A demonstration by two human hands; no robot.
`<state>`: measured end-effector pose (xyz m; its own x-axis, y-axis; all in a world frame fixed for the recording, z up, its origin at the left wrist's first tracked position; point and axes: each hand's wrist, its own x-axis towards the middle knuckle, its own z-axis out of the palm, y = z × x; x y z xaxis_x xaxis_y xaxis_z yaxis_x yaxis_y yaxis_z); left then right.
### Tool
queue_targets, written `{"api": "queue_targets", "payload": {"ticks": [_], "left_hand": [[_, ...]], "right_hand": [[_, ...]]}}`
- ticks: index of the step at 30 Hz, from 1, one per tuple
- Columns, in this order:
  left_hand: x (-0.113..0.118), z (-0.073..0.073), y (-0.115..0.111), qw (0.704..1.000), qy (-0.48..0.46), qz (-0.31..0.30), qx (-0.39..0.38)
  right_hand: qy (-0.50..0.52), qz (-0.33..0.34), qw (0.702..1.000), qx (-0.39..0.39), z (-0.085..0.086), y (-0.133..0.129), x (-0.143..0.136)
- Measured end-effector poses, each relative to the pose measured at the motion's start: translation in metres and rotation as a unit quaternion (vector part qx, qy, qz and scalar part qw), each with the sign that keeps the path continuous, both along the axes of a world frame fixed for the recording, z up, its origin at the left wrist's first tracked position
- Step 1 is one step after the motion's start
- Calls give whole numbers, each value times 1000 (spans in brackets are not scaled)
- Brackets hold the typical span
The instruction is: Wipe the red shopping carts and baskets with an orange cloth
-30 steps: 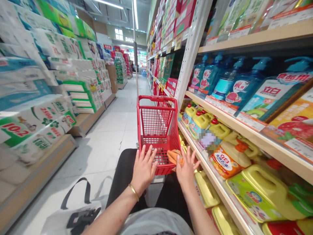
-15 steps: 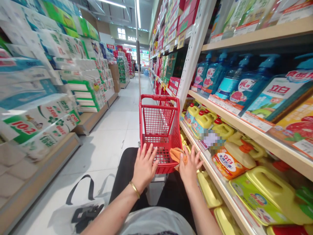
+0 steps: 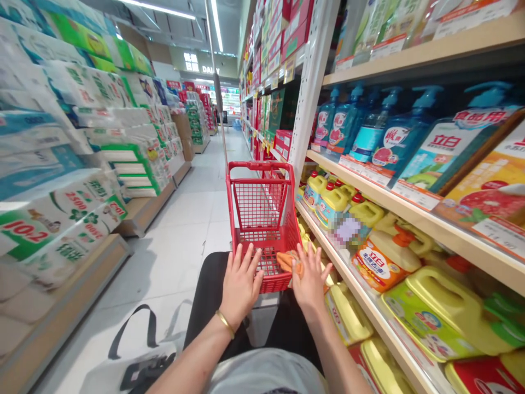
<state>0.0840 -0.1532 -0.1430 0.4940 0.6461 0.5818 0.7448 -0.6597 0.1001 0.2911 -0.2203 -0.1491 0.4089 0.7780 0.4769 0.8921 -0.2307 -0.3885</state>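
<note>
A red mesh shopping cart [image 3: 262, 234] stands in front of my knees. My left hand [image 3: 241, 280] is open over its near left corner, palm down, fingers stretched forward, with a gold bangle [image 3: 225, 323] at the wrist. On the near right side, my right hand [image 3: 309, 276] is also open with its fingers spread. An orange cloth [image 3: 286, 261] lies by the cart's near right corner, against the thumb side of my right hand and partly hidden behind it. Whether the hand presses on the cloth, I cannot tell.
To the right, a shelf [image 3: 369, 172] holds blue pump bottles, with yellow detergent jugs [image 3: 445, 309] below. Stacked paper packs [image 3: 69, 219] line the left side. A tiled aisle [image 3: 191, 205] runs ahead. A white bag [image 3: 131, 358] with a dark strap sits at lower left.
The view has turned slightly right, so the cart and shelves sit farther left. My right hand has shifted left and covers more of the orange cloth. My left hand stays spread.
</note>
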Motion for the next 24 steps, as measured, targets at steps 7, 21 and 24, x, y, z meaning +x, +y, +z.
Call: {"api": "queue_targets", "payload": {"ticks": [7,21,24], "left_hand": [[2,-2,-3,1000,8,5,-6],[2,-3,-2,1000,-14,4,-6],[-3,-3,0,1000,-6,8,-10]], "right_hand": [[-72,88,994,3,-4,2,-48],[-31,35,999,7,-8,6,-24],[-86,113,990,-1,-10,4,-59]]}}
